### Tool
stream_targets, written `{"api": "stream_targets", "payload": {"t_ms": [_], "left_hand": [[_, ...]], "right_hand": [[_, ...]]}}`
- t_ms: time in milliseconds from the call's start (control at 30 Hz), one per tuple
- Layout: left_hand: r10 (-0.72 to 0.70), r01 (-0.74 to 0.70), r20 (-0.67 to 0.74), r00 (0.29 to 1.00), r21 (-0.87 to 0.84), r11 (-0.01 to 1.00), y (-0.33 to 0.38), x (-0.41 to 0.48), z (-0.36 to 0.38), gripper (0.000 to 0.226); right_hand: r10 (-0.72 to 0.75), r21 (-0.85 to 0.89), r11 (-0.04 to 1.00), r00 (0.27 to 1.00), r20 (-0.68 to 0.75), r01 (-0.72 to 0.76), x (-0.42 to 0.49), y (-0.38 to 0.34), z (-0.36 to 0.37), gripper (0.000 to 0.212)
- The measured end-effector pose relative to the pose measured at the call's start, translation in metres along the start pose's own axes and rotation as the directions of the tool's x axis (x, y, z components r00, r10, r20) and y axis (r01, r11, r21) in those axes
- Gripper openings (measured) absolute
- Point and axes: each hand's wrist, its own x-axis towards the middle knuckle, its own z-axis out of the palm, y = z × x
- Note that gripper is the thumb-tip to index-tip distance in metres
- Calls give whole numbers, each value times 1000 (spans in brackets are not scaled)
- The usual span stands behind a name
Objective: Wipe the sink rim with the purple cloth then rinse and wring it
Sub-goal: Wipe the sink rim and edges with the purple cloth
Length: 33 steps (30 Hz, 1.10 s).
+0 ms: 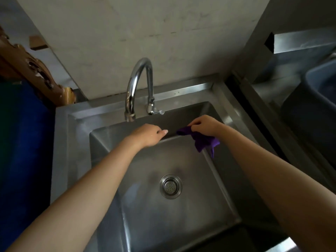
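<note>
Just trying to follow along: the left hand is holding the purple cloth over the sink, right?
Not quite. The head view shows the right hand gripping the purple cloth over the sink; the left hand holds nothing.

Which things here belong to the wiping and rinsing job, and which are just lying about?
Job: purple cloth, gripped by the right hand; sink rim; tap.
Lying about: blue tub; carved wooden piece; cardboard scrap.
</note>
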Motion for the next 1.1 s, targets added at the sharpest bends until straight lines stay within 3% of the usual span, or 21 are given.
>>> {"api": "stream_targets", "payload": {"t_ms": [267, 500, 700, 833, 1100], "left_hand": [[2, -3, -85, 996, -5, 1000, 65, 51, 2, 45], [-195, 157, -203, 960, -188, 970, 83, 100, 12, 55], [-269, 210, -259, 928, -232, 950, 69, 134, 32, 75], [-302, 266, -290, 908, -156, 951, 52, 137, 50, 80], [-196, 173, -371, 908, -96, 980, 35, 134, 60, 75]], "right_hand": [[-57, -110, 993, 998, -29, 54, 35, 43, -56, 27], [-142, -219, 968, 985, -93, 119, 74, 55, -70, 48], [-322, -137, 946, 906, -274, 295, 108, 54, -47, 54], [-445, -197, 894, 855, -266, 403, 136, 45, -15, 56], [-618, -430, 751, 762, -194, 500, 171, 44, 18, 44]]}}
